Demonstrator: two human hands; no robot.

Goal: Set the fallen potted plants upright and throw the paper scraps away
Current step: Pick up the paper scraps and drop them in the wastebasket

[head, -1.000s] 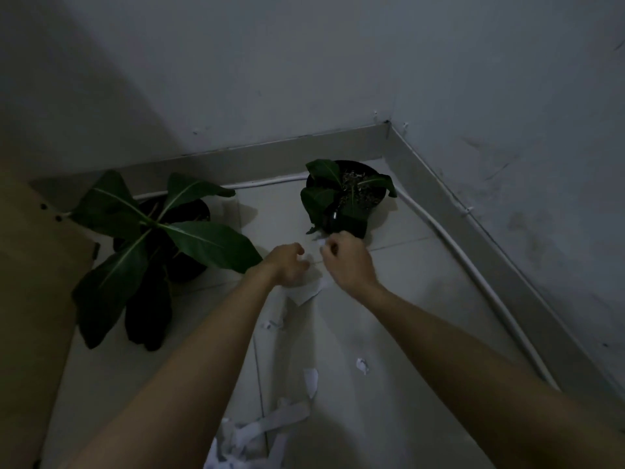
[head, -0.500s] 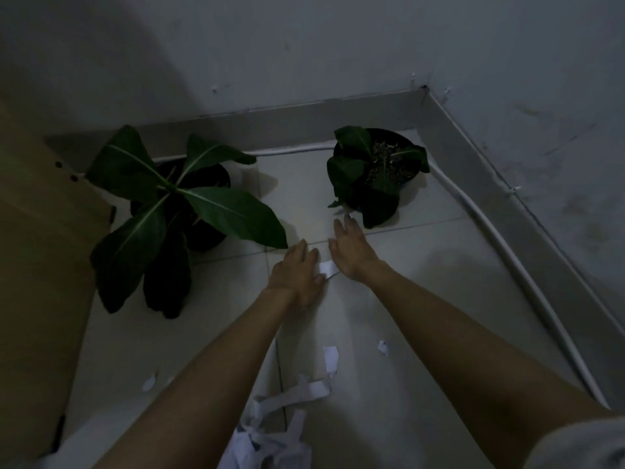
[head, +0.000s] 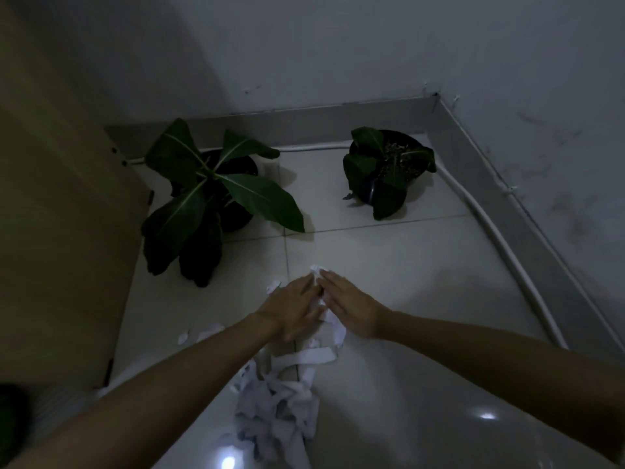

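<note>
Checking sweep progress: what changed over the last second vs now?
Both hands, left hand and right hand, went from loose fists near the small potted plant to flat palms, drawn back toward the person and raking paper scraps toward the scrap pile. Nothing is gripped. Both the small plant and the large potted plant stayed upright and unmoved.

Two bare forearms reach into view from the bottom edge, with no sleeves showing on either of them. The left hand (head: 293,308) and the right hand (head: 350,308) are bare too: no gloves, and no rings, watch or wristband can be made out in the dim light.
</note>
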